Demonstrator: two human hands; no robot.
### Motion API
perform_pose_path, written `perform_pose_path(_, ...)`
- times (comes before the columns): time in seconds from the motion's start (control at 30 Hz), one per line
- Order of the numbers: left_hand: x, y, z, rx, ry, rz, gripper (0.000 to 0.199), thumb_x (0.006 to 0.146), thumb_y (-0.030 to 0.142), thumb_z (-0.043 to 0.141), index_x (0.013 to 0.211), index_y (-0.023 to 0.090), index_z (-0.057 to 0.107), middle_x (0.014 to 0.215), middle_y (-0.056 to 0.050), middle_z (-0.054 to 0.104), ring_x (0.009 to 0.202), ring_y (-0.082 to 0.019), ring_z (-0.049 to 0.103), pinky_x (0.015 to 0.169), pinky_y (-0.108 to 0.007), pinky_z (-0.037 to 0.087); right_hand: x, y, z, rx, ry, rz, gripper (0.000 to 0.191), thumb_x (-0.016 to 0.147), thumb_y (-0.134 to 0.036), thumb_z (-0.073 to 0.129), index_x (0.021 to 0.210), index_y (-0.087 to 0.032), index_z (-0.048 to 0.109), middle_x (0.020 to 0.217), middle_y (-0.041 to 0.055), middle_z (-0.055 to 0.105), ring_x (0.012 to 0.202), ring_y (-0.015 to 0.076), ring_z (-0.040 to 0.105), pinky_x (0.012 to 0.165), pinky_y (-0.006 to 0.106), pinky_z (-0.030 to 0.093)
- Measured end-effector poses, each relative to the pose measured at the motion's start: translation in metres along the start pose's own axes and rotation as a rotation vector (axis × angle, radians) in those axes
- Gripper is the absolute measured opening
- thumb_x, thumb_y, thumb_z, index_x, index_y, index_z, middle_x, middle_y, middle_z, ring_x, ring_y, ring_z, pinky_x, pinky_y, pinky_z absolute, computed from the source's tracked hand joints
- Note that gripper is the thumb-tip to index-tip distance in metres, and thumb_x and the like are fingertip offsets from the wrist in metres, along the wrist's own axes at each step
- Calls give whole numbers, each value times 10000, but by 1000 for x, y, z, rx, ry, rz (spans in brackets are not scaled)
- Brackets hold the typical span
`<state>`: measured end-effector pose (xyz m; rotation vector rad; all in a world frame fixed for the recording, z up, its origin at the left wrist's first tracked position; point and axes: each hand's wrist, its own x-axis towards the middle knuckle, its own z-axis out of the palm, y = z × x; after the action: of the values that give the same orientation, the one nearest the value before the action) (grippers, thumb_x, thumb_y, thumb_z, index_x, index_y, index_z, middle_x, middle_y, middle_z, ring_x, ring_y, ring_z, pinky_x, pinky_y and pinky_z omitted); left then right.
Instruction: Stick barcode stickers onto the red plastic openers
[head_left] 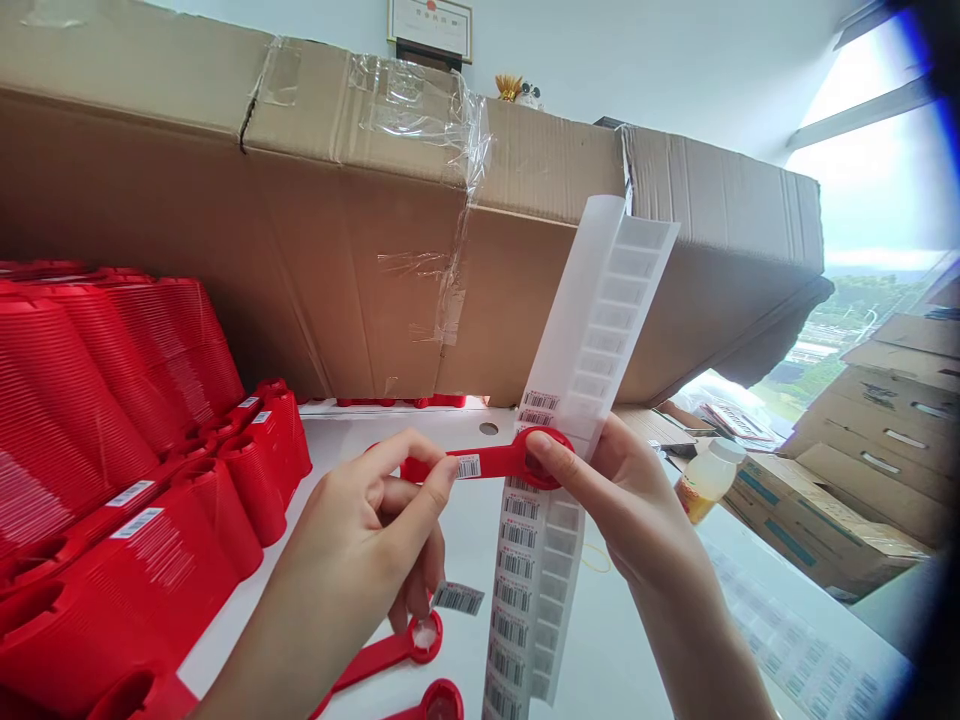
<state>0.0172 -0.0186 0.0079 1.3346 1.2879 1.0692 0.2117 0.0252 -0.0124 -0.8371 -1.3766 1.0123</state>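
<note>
My left hand (pixel 360 530) pinches the handle of a red plastic long-handled scoop (pixel 487 462), its thumb resting on the end of a barcode sticker (pixel 468 466) on that handle. My right hand (pixel 622 500) holds the scoop's round head and, behind it, a long strip of label backing (pixel 559 440). The strip rises past my fingers with empty backing and hangs below them with barcode labels still on it. Two more red scoops (pixel 394 650) lie on the white table (pixel 480 540) below my left hand, near a loose barcode label (pixel 457 598).
Stacks of red plastic containers (pixel 97 430) with barcode stickers fill the left side. Large taped cardboard boxes (pixel 360 240) sit on a shelf overhead. To the right are a plastic bottle (pixel 709 480), a printed label sheet (pixel 795 635) and stacked cartons (pixel 817 530).
</note>
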Motion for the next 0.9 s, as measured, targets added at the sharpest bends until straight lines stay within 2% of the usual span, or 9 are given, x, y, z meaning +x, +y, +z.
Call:
perform_pose_path(0.2, 3, -3, 1, -6, 12, 9, 360, 896, 571, 615, 773, 236, 566, 414, 77, 537, 312, -81, 452, 331, -139, 384, -4, 0, 2, 5, 13, -9, 298, 838, -405, 814, 1071, -232, 749, 1022, 63, 802, 883, 225, 773, 709, 287, 655)
perform_pose_path(0.43, 2, -2, 4, 80, 65, 49, 328, 929, 548, 570, 798, 249, 536, 473, 78, 552, 396, -97, 470, 393, -167, 376, -9, -1, 11, -21, 56, -60, 273, 845, -426, 795, 1038, -238, 749, 946, 47, 797, 828, 224, 766, 669, 301, 650)
perform_pose_path(0.6, 19, -11, 1, 165, 97, 86, 393, 935, 592, 538, 763, 244, 479, 500, 60, 590, 433, -128, 515, 408, -199, 379, -7, 4, 19, -44, 118, -33, 318, 818, -461, 806, 1009, -217, 735, 901, 57, 787, 769, 221, 747, 626, 311, 633)
perform_pose_path(0.77, 28, -10, -11, 338, 190, 65, 459, 891, 630, 582, 710, 239, 422, 489, 37, 601, 448, -148, 552, 417, -216, 398, 10, 18, 17, -33, 126, -18, 366, 815, -471, 810, 1058, -210, 728, 976, 66, 791, 832, 222, 748, 677, 311, 629)
perform_pose_path(0.83, 19, -4, -14, 260, 220, 93, 413, 885, 638, 592, 810, 256, 455, 512, 60, 591, 438, -152, 546, 387, -216, 384, 17, 22, 14, -24, 125, -2, 373, 814, -482, 809, 1044, -199, 732, 986, 73, 794, 855, 228, 749, 700, 315, 631)
perform_pose_path(0.9, 7, 2, -15, 147, 362, 194, 373, 891, 626, 597, 926, 281, 459, 550, 87, 563, 433, -139, 514, 392, -219, 396, 21, 24, 12, -12, 133, 4, 376, 806, -486, 815, 1025, -192, 733, 974, 76, 796, 858, 232, 750, 707, 318, 631)
